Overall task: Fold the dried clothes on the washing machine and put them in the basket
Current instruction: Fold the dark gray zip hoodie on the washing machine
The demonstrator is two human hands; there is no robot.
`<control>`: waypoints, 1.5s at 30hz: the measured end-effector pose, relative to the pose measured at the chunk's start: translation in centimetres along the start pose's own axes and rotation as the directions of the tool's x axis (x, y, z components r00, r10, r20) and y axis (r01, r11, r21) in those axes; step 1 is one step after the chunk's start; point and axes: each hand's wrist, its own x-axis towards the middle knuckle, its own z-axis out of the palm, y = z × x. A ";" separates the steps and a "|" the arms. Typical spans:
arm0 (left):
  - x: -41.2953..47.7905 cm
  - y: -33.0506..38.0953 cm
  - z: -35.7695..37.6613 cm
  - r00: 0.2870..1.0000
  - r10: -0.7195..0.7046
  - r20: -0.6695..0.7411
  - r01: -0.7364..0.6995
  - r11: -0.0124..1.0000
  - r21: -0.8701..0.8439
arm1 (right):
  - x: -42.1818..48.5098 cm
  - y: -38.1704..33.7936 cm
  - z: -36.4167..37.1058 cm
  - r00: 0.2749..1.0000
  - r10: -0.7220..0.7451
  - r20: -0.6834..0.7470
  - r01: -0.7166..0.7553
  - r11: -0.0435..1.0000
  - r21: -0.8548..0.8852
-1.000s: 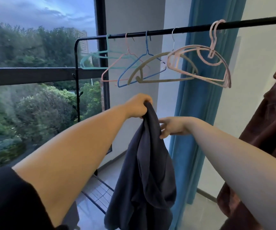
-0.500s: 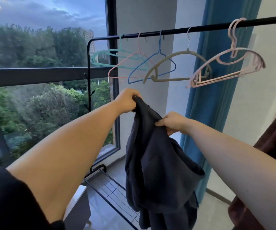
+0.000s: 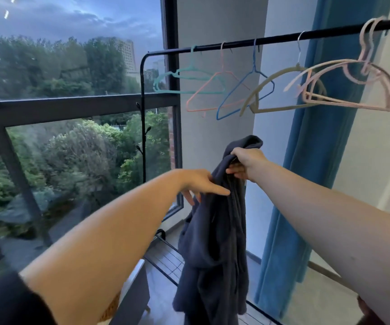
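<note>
The right hand (image 3: 245, 164) is held out in front at about chest height, its fingers and thumb curled round a bunched fold near the top of a dark grey-blue garment (image 3: 215, 249). A small hump of cloth stands just above the knuckles, and the rest hangs straight down below the hand in long loose folds. The left hand (image 3: 201, 184) is just beside it, lower and to its left. Its fingers are straight and slightly spread, gripping nothing, and the longest fingertip touches the garment's edge a little below the right hand's hold. Above both hands a black rail (image 3: 271, 39) carries a row of empty hangers, among them a beige hanger (image 3: 280, 109) up and to the right of the right hand. A blue curtain (image 3: 318, 137) hangs just beyond the right hand on its right. A large window (image 3: 72, 148) showing trees lies to the left of the left hand. Below the hanging garment is the rack's wire lower shelf (image 3: 168, 259).
</note>
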 end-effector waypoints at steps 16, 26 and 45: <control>-1.5 -5.2 -4.5 0.842 0.005 -0.539 -0.005 1.000 0.001 | -1.0 0.2 1.7 0.994 0.046 0.099 -0.049 0.998 0.036; -0.4 -3.2 -5.0 0.710 0.069 -0.701 -0.210 0.971 -0.116 | -1.3 -0.8 2.9 0.912 -0.146 0.383 0.375 0.674 -0.636; -4.5 -9.8 -7.2 0.782 0.142 -0.607 0.273 0.797 0.539 | -0.5 1.0 9.7 0.614 -0.693 0.379 0.477 -0.057 -0.877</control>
